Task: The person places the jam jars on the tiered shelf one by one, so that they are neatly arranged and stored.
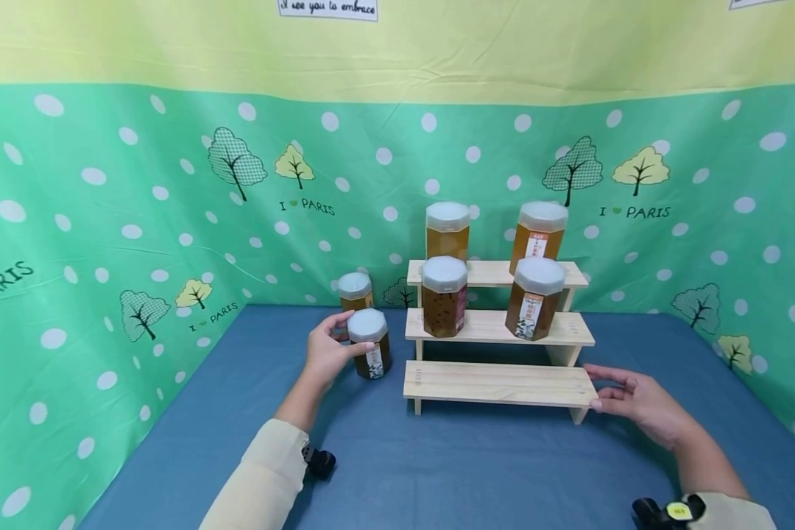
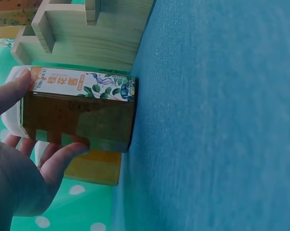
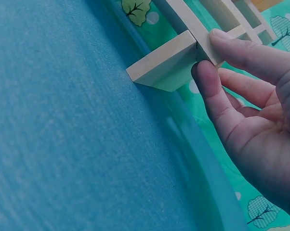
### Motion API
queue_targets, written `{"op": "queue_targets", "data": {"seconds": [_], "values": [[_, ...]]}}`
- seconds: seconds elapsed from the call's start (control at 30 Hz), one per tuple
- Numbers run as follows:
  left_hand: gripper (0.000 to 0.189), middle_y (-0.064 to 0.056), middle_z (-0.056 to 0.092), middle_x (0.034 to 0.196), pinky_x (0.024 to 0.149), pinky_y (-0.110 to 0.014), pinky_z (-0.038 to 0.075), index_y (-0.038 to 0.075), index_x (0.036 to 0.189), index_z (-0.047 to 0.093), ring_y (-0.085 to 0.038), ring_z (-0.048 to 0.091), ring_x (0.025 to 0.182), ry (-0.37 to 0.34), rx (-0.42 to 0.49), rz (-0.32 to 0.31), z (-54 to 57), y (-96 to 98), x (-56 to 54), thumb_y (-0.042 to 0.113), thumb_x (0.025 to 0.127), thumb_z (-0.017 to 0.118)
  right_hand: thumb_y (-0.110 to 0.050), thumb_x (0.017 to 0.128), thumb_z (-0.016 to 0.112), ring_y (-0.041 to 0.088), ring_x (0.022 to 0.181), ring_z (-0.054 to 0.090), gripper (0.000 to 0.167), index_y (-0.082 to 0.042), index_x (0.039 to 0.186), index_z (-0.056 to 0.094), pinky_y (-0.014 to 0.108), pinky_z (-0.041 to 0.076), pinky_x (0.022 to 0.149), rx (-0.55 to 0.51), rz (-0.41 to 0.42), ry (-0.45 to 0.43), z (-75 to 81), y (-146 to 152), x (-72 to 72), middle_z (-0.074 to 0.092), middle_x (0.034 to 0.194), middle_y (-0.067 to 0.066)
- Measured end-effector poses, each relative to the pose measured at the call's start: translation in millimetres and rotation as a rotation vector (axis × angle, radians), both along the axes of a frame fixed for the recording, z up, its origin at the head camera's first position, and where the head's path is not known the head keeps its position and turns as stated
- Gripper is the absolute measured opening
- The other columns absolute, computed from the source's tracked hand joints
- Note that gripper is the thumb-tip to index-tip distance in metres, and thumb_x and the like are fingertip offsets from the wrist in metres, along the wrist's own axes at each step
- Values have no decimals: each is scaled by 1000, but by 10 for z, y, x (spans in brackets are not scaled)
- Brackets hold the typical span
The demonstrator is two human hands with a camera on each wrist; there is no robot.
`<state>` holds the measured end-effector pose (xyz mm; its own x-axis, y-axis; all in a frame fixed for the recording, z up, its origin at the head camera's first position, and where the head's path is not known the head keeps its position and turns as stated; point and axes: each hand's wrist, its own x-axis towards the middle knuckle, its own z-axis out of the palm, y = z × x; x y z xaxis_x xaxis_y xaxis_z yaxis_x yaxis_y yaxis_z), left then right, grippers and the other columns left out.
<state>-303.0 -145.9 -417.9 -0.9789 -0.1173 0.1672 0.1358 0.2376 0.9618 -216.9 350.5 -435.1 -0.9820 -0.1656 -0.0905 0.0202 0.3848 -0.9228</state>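
My left hand point(image 1: 323, 352) grips a dark honey-like jar point(image 1: 379, 359) with a white lid and a flowered label, left of a stepped wooden stand point(image 1: 497, 383). In the left wrist view, thumb and fingers lie around the upper part of the jar point(image 2: 77, 118); its base appears to touch the blue cloth. Behind it stands a lighter amber jar point(image 1: 355, 293), partly hidden. At the stand's right end, my right hand point(image 1: 652, 412) pinches the end of the lowest step between thumb and fingers, as the right wrist view shows on the wooden edge point(image 3: 183, 14).
Two amber jars, one left point(image 1: 447, 239) and one right point(image 1: 536, 243), stand on the top step. The middle step holds a speckled jar point(image 1: 442, 309) and a labelled dark jar point(image 1: 533, 305). Blue cloth point(image 1: 490, 471) covers the table; a green dotted curtain point(image 1: 371, 184) hangs behind.
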Motion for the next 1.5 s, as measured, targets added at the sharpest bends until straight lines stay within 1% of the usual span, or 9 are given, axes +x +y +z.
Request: {"op": "queue_targets", "data": {"seconds": [0.17,0.3,0.47,0.57,0.8,1.03,1.23,1.5], "values": [[70,-11,56,122,86,-46,53,13,133,59,-31,56,110,-9,0,12,36,-33,60,10,69,89,-17,86,76,19,90,65,81,13,146,30,31,54,78,3,0,-1,1,3,-9,59,121,17],[70,-11,57,123,87,-46,52,13,133,59,-31,56,111,0,6,5,61,-52,109,10,70,89,-17,86,76,19,89,64,80,13,146,31,32,54,78,5,-2,1,2,10,-16,60,121,16],[70,-11,57,123,87,-47,52,12,133,59,-31,55,111,11,7,3,82,-71,165,10,70,89,-18,86,76,19,88,64,81,13,146,30,31,54,77,10,-5,-7,10,5,-10,62,117,13],[71,-11,57,123,87,-46,52,12,133,59,-30,55,111,14,7,6,105,-76,197,9,70,89,-18,86,76,19,88,64,81,13,146,30,31,54,77,12,-8,-12,12,-1,-3,62,117,15],[71,-12,57,123,86,-45,52,11,134,58,-31,55,110,25,1,8,197,-61,276,9,70,89,-17,86,76,19,88,64,81,12,146,31,31,54,77,13,-13,-21,8,4,-3,60,120,19],[71,-13,57,123,83,-43,52,10,134,58,-31,55,109,40,-9,-12,301,-52,356,9,70,89,-17,86,76,20,88,64,81,12,146,30,32,54,77,6,-8,-24,0,12,-4,60,119,19],[70,-10,57,124,80,-41,53,12,133,59,-29,55,107,38,-16,-27,390,-31,413,11,70,89,-17,86,76,19,89,64,82,13,146,29,32,54,78,-2,-1,-18,0,12,0,60,120,19],[71,-8,58,122,77,-39,53,14,132,60,-27,55,105,58,-15,-48,488,20,494,12,68,91,-17,86,75,19,90,65,82,13,146,28,32,54,78,3,1,-16,-3,5,4,61,118,19]]}}
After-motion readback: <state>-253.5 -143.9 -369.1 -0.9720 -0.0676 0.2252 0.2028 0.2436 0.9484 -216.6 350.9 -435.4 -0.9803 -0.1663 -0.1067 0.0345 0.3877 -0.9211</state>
